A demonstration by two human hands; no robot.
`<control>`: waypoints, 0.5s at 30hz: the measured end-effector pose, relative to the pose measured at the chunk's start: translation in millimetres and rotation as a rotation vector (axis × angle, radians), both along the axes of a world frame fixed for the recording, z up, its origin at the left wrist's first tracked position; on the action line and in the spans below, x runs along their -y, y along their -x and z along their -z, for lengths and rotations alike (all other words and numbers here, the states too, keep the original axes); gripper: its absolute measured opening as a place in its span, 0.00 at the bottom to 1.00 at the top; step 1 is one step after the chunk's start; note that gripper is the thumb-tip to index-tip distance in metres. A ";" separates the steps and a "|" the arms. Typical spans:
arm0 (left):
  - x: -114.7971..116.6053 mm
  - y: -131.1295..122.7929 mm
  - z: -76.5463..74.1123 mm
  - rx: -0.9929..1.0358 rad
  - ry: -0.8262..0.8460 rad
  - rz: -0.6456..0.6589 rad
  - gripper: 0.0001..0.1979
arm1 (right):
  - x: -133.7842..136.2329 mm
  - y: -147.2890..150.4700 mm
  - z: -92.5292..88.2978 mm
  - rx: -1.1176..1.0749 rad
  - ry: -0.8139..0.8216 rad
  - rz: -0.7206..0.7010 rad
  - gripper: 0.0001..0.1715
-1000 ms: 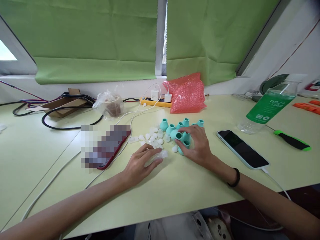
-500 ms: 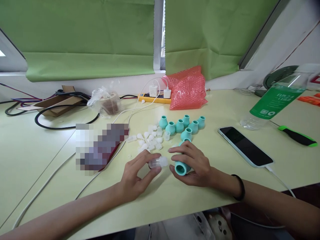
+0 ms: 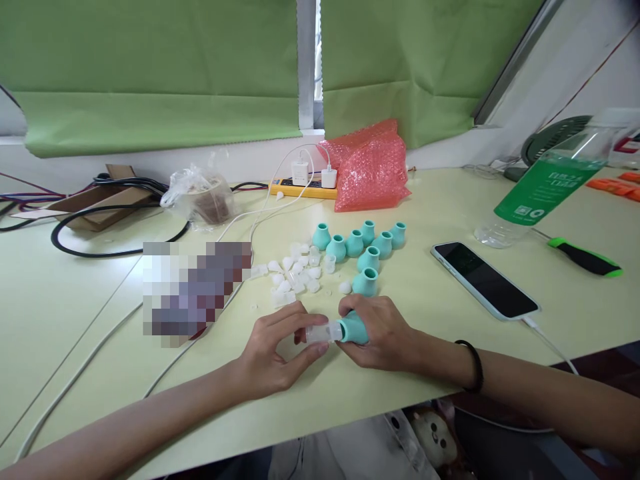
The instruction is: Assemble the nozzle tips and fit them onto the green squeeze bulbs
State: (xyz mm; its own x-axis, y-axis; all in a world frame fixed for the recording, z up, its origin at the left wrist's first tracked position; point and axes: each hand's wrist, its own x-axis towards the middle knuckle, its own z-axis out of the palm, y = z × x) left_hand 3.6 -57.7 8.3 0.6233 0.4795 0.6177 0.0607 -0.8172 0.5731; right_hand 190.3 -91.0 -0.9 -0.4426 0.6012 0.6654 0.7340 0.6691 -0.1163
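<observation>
Between thumb and fingers, my left hand [image 3: 283, 347] pinches a clear plastic tube piece [image 3: 320, 332] lying sideways. My right hand [image 3: 383, 331] is wrapped round a teal bulb [image 3: 354, 328], whose open mouth faces left. The tube piece's right end meets that mouth; whether it is inside cannot be made out. Beyond my hands, several teal bulbs [image 3: 383, 245] stand upright with their openings up. Left of them is a loose pile of small white and clear plastic pieces [image 3: 297, 272]. One white piece [image 3: 345, 287] lies beside the nearest standing bulb.
A phone [image 3: 485, 280] on a cable, a green-handled tool [image 3: 585, 257] and a green-labelled bottle [image 3: 547, 190] lie or stand at right. Red bubble wrap [image 3: 373, 170] and a yellow power strip [image 3: 305, 191] are at the back. White cables cross the table at left.
The bulb in my right hand has turned its mouth from facing me to facing left. Bulb and clear piece have come together end to end. The view has shifted slightly.
</observation>
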 end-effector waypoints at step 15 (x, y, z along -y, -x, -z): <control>-6.6 3.5 -1.1 -0.252 0.063 0.041 0.10 | -3.8 -10.3 -1.9 0.058 -0.049 -0.120 0.11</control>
